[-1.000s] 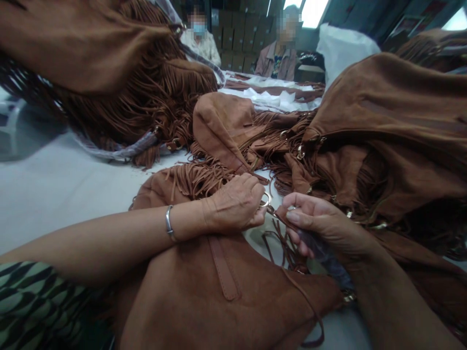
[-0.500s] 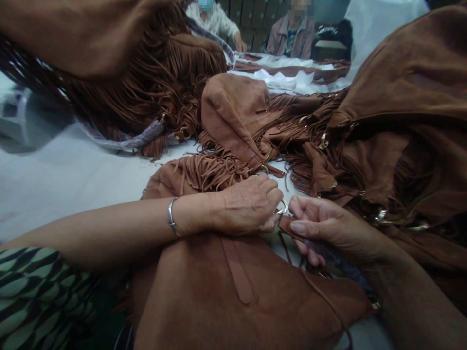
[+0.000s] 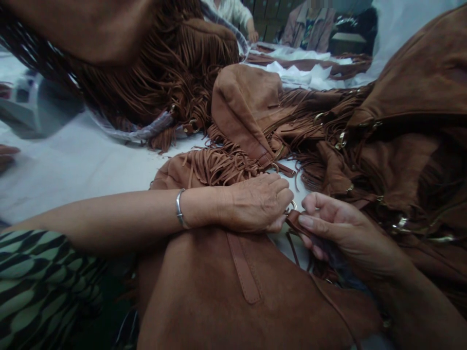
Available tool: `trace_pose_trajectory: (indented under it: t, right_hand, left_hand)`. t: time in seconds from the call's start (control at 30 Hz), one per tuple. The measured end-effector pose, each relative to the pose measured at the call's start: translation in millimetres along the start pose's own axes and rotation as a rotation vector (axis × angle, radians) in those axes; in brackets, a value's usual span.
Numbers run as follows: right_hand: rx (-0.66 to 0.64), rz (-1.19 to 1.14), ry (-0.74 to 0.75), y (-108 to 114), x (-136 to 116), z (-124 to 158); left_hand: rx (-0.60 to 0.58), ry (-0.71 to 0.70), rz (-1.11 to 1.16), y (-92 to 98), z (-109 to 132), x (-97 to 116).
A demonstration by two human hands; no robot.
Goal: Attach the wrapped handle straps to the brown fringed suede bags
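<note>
A brown suede fringed bag (image 3: 233,291) lies in front of me on a grey table (image 3: 73,170). My left hand (image 3: 257,203) rests on the bag's top edge, fingers pinched shut on a gold metal ring (image 3: 292,206). My right hand (image 3: 339,231) is closed just right of it, thumb and fingers pinching a narrow brown strap (image 3: 295,219) that meets the ring. A silver bangle (image 3: 179,215) circles my left wrist. Thin fringe strips hang below my right hand.
More brown fringed bags are heaped at the back left (image 3: 146,63), in the middle (image 3: 248,107) and on the right (image 3: 408,126). White paper (image 3: 302,73) lies farther back. Two other people (image 3: 310,24) sit at the far end.
The view has dipped and shifted, so the bags and both hands sit further right and the far people higher. Both hands have kept their grip on ring and strap.
</note>
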State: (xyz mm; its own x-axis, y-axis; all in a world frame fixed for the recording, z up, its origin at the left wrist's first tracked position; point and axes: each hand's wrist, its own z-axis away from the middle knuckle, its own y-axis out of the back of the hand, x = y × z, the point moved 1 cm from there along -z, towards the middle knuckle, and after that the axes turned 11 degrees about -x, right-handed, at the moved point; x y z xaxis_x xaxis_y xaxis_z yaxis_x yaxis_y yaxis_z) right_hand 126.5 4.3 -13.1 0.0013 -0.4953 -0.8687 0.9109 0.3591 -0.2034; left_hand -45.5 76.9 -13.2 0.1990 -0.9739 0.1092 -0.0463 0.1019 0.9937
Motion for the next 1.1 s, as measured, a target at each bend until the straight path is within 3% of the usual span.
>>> trace_pose_trajectory:
  t: [0.13,0.3,0.43,0.53,0.63,0.77,0.87,0.97,1.1]
  right_hand:
    - [0.065,-0.015,0.017,-0.8,-3.2,-2.2]
    - [-0.036,-0.099,0.027,4.2,-7.4,-6.2]
    - [-0.149,-0.142,-0.005,9.7,-8.0,-7.4]
    - [-0.139,-0.096,0.000,11.9,-7.7,-4.6]
    - [-0.018,0.288,0.094,8.1,-7.7,2.7]
    - [0.332,1.264,0.486,-9.9,-6.6,16.0]
    - [0.508,1.735,0.618,-22.0,-0.4,19.8]
    - [0.535,1.850,0.615,-20.4,4.2,14.6]
    - [0.400,1.697,0.734,-6.0,2.4,2.6]
  left_hand:
    - [-0.011,-0.050,-0.010,1.7,1.1,-1.1]
    - [0.006,-0.108,-0.009,0.8,2.9,-2.7]
    - [0.015,-0.023,-0.059,0.0,3.9,-4.3]
    - [-0.011,0.034,-0.128,-1.1,2.3,-5.3]
    - [-0.015,0.029,-0.156,-1.8,-0.1,-5.3]
    - [0.007,0.031,-0.154,-1.5,-2.4,-5.9]
    - [0.014,0.039,-0.102,-0.3,-2.6,-8.1]
    - [-0.025,0.023,-0.023,2.0,-1.8,-10.7]
    - [-0.073,0.014,0.035,6.4,-0.3,-11.3]
